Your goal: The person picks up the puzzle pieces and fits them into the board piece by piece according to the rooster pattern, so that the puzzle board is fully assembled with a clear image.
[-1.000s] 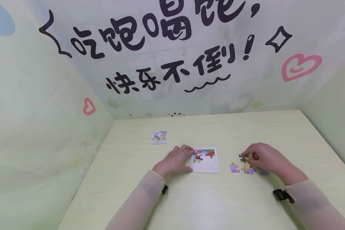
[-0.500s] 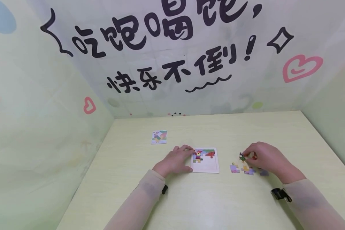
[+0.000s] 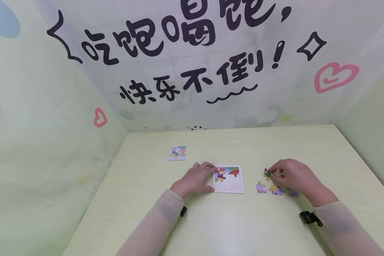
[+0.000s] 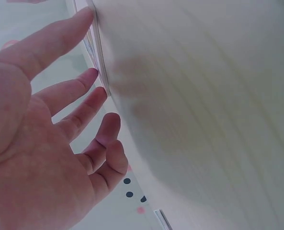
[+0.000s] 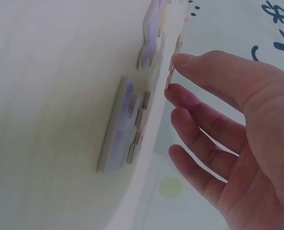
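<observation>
A square white puzzle tray (image 3: 232, 186) lies on the table, with joined pieces filling its upper part and left side, a rooster's head (image 3: 220, 171) among them. My left hand (image 3: 193, 181) touches the tray's left edge, thumb at the near corner and fingertips farther up. In the left wrist view its thumb and fingers reach fairly straight to the tray edge (image 4: 101, 57). My right hand (image 3: 296, 177) pinches a dark green puzzle piece (image 3: 267, 173) between thumb and forefinger, raised above the loose pieces. The right wrist view shows this piece (image 5: 172, 72) edge-on.
Loose puzzle pieces lie right of the tray: a purple one (image 3: 261, 188), a yellow and purple one (image 3: 276, 191), and another (image 3: 293, 193) partly under the right hand. A small picture card (image 3: 177, 153) lies farther back. Printed fabric walls (image 3: 192, 113) border the table.
My right hand has shifted slightly left with the pinched piece, which has turned a little in the fingers. The left hand and the tray have stayed in place.
</observation>
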A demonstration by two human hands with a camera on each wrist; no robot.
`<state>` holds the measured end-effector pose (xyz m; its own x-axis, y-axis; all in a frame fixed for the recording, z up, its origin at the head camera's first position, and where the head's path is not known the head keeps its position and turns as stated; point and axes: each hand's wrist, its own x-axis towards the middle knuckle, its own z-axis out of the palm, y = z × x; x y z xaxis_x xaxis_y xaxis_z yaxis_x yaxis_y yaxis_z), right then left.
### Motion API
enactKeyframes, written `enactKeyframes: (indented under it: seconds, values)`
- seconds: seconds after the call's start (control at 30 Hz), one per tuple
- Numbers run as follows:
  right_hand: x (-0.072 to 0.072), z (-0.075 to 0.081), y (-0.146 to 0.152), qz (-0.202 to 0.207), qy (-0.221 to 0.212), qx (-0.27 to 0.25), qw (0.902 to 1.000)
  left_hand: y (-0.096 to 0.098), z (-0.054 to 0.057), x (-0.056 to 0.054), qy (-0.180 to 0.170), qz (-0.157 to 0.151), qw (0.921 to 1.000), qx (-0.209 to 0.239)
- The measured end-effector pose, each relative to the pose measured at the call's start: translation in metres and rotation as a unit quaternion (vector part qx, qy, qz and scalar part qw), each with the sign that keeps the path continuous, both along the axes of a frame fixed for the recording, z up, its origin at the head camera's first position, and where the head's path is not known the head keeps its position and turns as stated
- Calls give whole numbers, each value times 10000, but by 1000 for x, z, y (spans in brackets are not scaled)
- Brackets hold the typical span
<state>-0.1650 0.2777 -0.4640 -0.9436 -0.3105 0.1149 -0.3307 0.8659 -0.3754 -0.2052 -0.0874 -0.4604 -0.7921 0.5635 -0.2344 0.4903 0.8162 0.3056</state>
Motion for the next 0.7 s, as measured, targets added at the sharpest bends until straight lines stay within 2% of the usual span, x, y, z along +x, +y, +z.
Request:
enactKeyframes:
  seconds: [0.37, 0.7]
  values:
    - [-2, -3, -13, -105, -52, -114, 9999, 0, -2, 1, -67, 70, 9999, -26]
    - [0, -1, -20, -129, -74, -173, 9997, -1, 0, 1, -55, 8, 10000, 14]
